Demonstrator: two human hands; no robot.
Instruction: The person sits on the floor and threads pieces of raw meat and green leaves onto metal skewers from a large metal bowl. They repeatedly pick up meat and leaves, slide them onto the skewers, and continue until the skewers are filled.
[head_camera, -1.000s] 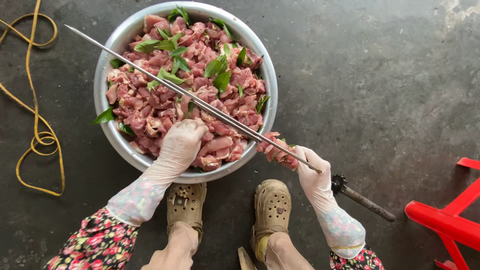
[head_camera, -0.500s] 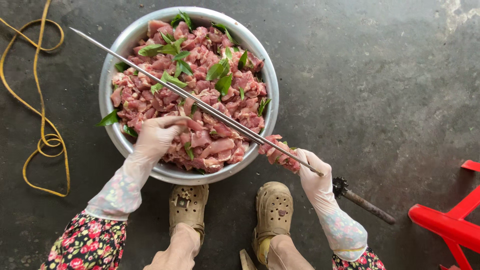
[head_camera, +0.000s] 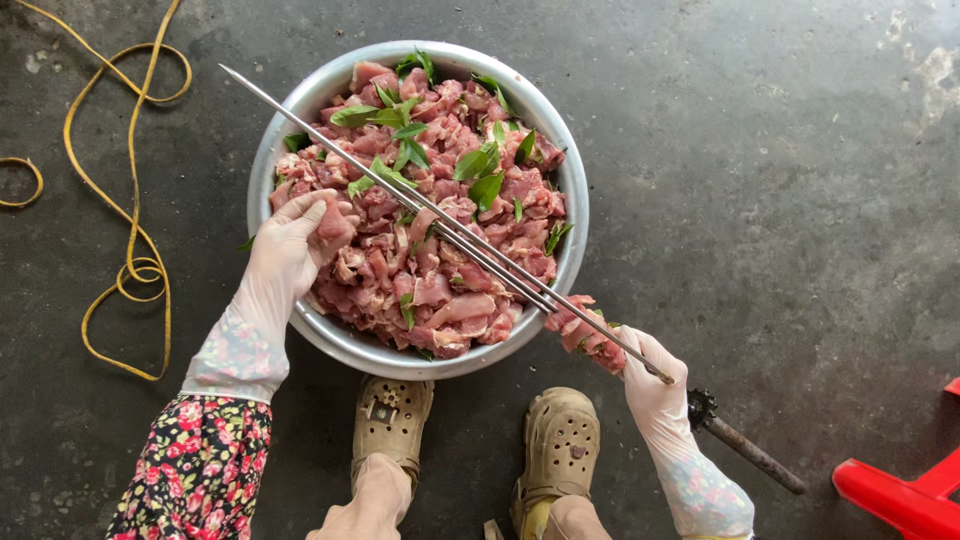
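Our gloved right hand (head_camera: 655, 385) grips a long twin-pronged steel skewer (head_camera: 420, 205) carrying pink raw meat chunks (head_camera: 585, 335). Our gloved left hand (head_camera: 290, 245) pinches a meat piece (head_camera: 333, 225) in the round metal basin (head_camera: 300, 115).

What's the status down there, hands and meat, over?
Left hand gripping a raw pink meat chunk in the round metal bowl. Right hand holding the long metal skewer. Nothing blocking.

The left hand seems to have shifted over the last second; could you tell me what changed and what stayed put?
The left hand moved from the near rim of the metal bowl to its left side and now grips a piece of raw meat. The right hand stays closed on the long skewer, which is still laid across the bowl with meat pieces threaded near the hand. The bowl and the yellow cord have not moved.
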